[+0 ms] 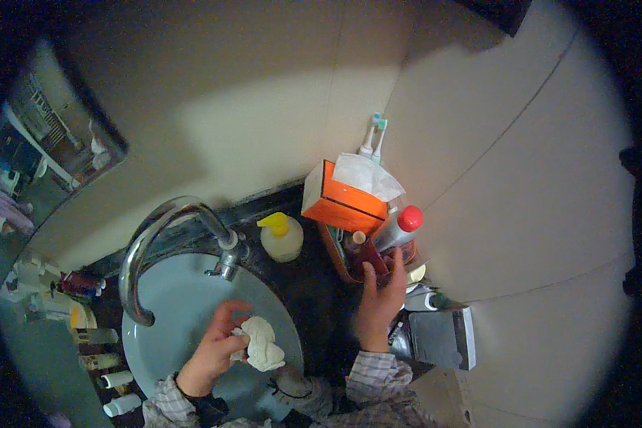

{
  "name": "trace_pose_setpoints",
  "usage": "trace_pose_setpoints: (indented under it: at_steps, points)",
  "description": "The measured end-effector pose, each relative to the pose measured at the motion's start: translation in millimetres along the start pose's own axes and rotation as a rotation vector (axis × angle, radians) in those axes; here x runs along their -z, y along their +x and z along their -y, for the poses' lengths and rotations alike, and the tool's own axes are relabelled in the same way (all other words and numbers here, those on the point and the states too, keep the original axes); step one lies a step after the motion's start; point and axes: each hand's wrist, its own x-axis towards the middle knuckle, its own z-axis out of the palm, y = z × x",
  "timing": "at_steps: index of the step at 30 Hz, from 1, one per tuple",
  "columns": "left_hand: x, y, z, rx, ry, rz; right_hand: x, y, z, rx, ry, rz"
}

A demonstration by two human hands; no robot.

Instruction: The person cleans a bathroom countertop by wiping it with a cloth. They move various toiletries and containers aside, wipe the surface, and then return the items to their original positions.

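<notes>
My left hand [214, 348] grips a crumpled white cloth or wad of tissue [262, 345] above the light-coloured wash basin [166, 342]. At the right, my right hand [380, 305] has its thumb and fingers spread and holds nothing that I can see. Its fingertips are at the near edge of a reddish-brown storage basket [336, 251]; whether they touch it I cannot tell. Inside the basket leans a silver spray can with a red cap [398, 231], among small items partly hidden. An orange tissue box [350, 203] rests at the basket's back, a white tissue [369, 176] sticking out.
A chrome faucet [134, 267] arches over the basin. Beside it stands a pump bottle with a yellow top [281, 238]. Two toothbrushes [374, 139] stand in the corner. Several small bottles [99, 361] line the left counter, below a mirror [48, 144]. A grey box [438, 337] sits far right.
</notes>
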Motion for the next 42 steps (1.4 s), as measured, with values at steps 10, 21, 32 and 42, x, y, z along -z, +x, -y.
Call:
trace_pose_setpoints:
  at_steps: [10, 21, 32, 42]
  points:
    - [-4.6, -49.2, 70.7, 0.119, -0.503, -0.044, 46.2, -139.5, 90.6, 0.606, 0.166, 0.793]
    - [-7.7, -130.9, 73.3, 0.298, -0.614, 0.095, 28.3, -178.7, 49.3, 0.453, 0.334, 0.597]
    - [107.0, -239.0, 103.8, 0.137, -0.121, -0.349, -2.9, -149.2, -41.1, 0.684, -0.315, 0.661]
    - [215.3, -334.5, 119.7, -0.149, 0.794, -1.643, 86.1, -199.0, -12.0, 0.68, -0.419, 0.592]
